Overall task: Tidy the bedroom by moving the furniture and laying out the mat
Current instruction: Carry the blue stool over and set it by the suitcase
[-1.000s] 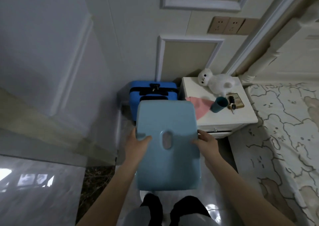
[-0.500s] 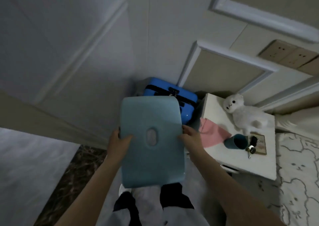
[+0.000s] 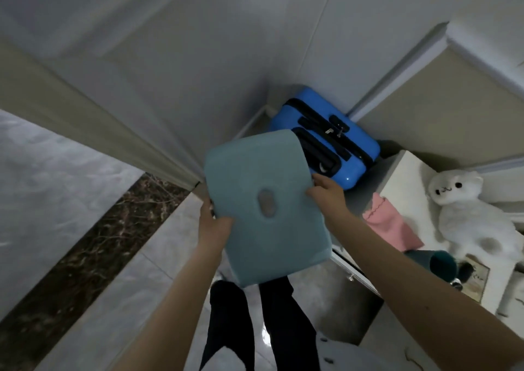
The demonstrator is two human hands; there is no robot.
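A pale blue stool (image 3: 263, 209) is held off the floor by its seat edges, grasped by the left hand (image 3: 214, 224) and right hand (image 3: 326, 193), beside a blue suitcase (image 3: 334, 146); no laid-out mat is visible.

walls: pale panelled walls (image 3: 198, 58) meeting at a corner
floor: glossy tiled floor (image 3: 119, 299) reflecting dim light, dark marbled strip (image 3: 93, 246) crossing it
furniture: white nightstand (image 3: 408, 183) standing right
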